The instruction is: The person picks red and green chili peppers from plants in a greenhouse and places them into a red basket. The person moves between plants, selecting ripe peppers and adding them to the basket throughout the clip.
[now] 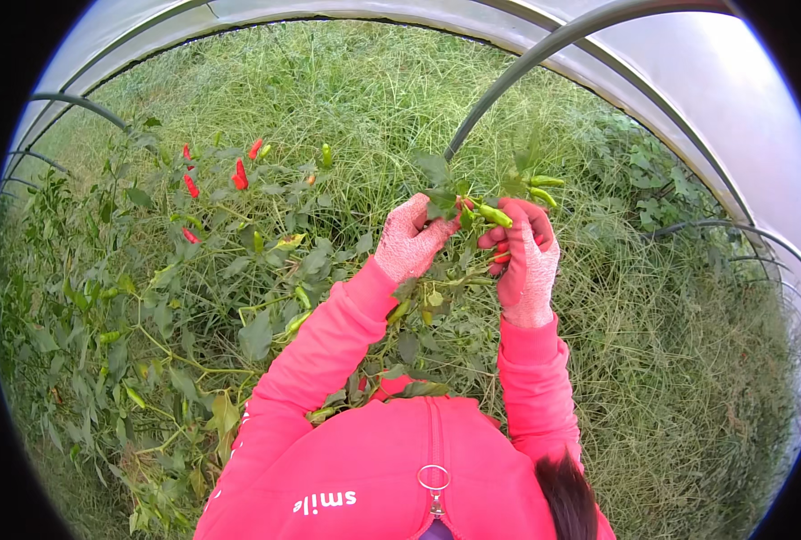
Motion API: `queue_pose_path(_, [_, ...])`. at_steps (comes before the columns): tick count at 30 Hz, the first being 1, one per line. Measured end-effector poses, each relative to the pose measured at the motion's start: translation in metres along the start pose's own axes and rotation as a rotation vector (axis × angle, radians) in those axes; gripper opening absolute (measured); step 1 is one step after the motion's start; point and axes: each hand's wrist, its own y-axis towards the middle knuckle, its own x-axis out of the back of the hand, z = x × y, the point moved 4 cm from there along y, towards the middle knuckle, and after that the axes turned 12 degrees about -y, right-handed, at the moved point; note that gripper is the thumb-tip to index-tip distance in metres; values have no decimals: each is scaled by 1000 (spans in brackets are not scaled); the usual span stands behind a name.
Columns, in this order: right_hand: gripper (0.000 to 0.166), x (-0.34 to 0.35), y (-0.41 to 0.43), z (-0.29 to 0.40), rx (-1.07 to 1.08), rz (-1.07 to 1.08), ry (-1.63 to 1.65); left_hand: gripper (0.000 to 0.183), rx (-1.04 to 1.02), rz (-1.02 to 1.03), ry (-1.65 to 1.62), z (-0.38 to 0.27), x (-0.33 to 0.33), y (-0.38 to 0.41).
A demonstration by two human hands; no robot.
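My left hand (pixel 415 237), in a pink knit glove, pinches a leafy chili pepper stem in front of me. Beside it on the right, my right hand (pixel 523 253), gloved the same way, has its fingers curled around several red chili peppers (pixel 502 252). A pale green chili pepper (pixel 495 215) lies between the two hands, its tip against my right thumb and fingers. Two more green chili peppers (pixel 546 181) stick out just above my right hand. My fingers partly hide the stem and the red peppers.
Chili plants with red peppers (pixel 239 175) and green ones (pixel 298 321) spread over the left side, some under my left sleeve. Tall grass (pixel 650 337) grows ahead and at right. A grey tunnel hoop (pixel 508 74) arches down just beyond my hands, under plastic sheeting (pixel 731 74).
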Motion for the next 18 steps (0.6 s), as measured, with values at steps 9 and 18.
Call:
queue_pose_path(9, [29,-10,-24,15,1077,-210,-522,22,-36,-211,-85,0,-15,-3])
queue_pose_path(18, [29,18,3,4,135,-75,249,25,-138,-286,-313,-18,19,6])
